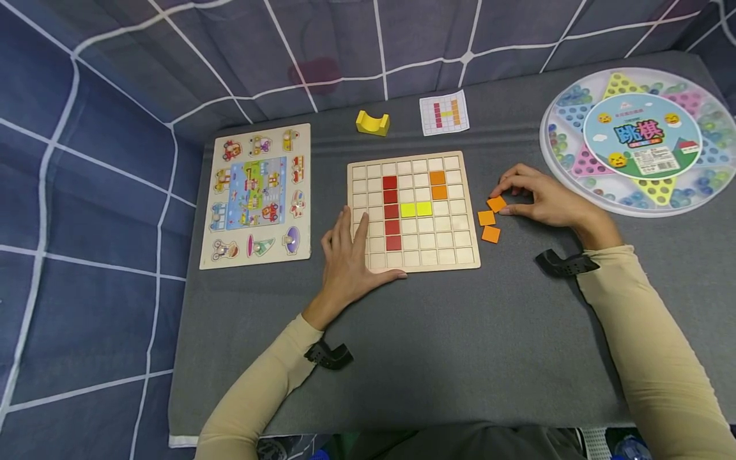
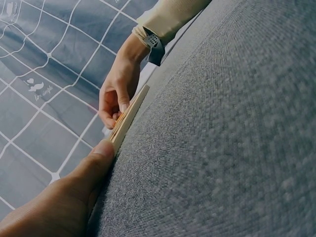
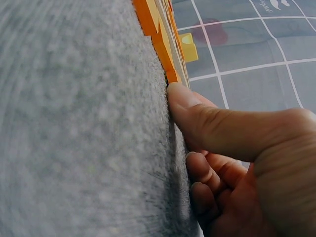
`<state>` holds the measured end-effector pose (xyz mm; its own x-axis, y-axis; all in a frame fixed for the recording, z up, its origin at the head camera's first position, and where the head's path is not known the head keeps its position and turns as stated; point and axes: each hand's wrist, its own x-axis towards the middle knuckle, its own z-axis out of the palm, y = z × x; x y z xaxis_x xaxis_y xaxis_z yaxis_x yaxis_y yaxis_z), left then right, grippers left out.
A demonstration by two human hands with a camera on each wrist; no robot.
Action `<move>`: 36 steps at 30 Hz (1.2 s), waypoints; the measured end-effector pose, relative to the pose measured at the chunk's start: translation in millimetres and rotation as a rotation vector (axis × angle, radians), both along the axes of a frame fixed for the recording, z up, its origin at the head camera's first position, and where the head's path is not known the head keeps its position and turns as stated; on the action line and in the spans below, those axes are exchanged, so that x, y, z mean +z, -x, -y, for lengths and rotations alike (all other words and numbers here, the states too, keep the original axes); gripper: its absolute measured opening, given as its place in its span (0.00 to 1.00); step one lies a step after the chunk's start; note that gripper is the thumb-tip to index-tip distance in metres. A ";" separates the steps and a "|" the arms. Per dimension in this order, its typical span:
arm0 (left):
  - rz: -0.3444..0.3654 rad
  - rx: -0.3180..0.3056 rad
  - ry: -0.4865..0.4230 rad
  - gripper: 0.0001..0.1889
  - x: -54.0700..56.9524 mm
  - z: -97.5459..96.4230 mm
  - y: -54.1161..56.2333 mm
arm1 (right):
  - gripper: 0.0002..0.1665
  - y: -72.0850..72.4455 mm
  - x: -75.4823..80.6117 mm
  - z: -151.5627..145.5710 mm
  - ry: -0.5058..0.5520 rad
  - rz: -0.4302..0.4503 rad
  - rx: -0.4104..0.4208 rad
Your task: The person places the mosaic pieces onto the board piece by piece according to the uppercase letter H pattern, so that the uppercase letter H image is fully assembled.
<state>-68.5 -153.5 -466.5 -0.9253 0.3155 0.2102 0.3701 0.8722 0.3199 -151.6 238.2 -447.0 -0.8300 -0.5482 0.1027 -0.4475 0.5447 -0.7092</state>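
A wooden grid board (image 1: 411, 258) lies on the table, with a column of red square tiles (image 1: 391, 212), two yellow tiles (image 1: 416, 209) and two orange tiles (image 1: 438, 185) on its cells. My left hand (image 1: 347, 268) rests on its lower left corner, fingers spread and thumb along the near edge. To the right of the board, my right hand (image 1: 543, 197) pinches a loose orange tile (image 1: 496, 204) between thumb and fingers. Two more loose orange tiles (image 1: 490, 234) lie just beside it. In the right wrist view, my thumb (image 3: 185, 98) touches the tile's edge.
A pattern card (image 1: 444, 113) and a yellow arched block (image 1: 372, 123) sit behind the board. On the left lies a wooden picture puzzle (image 1: 299, 211). A large round marble game box (image 1: 644, 137) stands at the right. Grid-patterned curtains hang behind and left.
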 end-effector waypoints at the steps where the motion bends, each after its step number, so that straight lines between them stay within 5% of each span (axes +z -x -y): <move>1: -0.003 0.000 0.003 0.68 0.1 0.0 0.1 | 0.19 0.2 -0.2 0.4 0.004 -0.002 -0.005; 10: 0.008 -0.001 0.003 0.68 -1.4 -1.2 0.8 | 0.20 -2.3 4.3 16.4 -0.023 -0.071 -0.081; 22: 0.024 0.005 0.006 0.68 -1.7 -3.8 0.4 | 0.18 4.3 13.1 74.7 -0.026 -0.081 -0.016; 36: 0.019 0.011 0.008 0.68 0.9 -0.5 -0.5 | 0.16 8.1 7.2 92.9 -0.036 -0.120 0.008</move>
<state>-68.0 -153.0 -465.6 -0.9325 0.3069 0.1905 0.3546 0.8785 0.3201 -159.7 145.3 -439.7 -0.8085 -0.5599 0.1812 -0.5325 0.5647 -0.6305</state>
